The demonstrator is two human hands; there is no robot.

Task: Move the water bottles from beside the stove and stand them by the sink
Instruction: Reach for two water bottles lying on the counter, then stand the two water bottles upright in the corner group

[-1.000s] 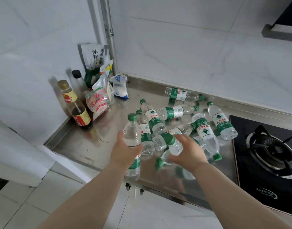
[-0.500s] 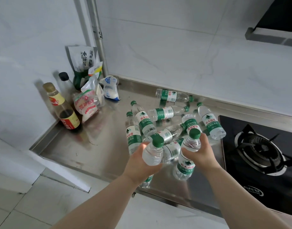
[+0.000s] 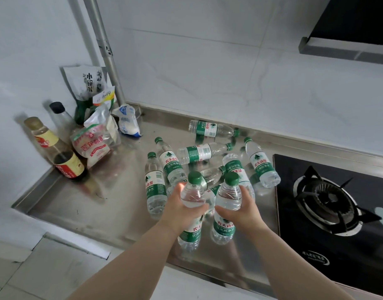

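Wrapped by the left hand (image 3: 179,211) and right hand (image 3: 245,211), 2 upright water bottles (image 3: 228,197) could be knocked together and dropped

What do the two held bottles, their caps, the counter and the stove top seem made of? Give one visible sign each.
Left bottle and right bottle: likely clear thin plastic, see-through with ribbed walls. Caps: opaque green plastic by the look, little shine. Counter: probably stainless steel, brushed grey with blurred reflections. Stove top: seemingly black glass, glossy; might be enamel.
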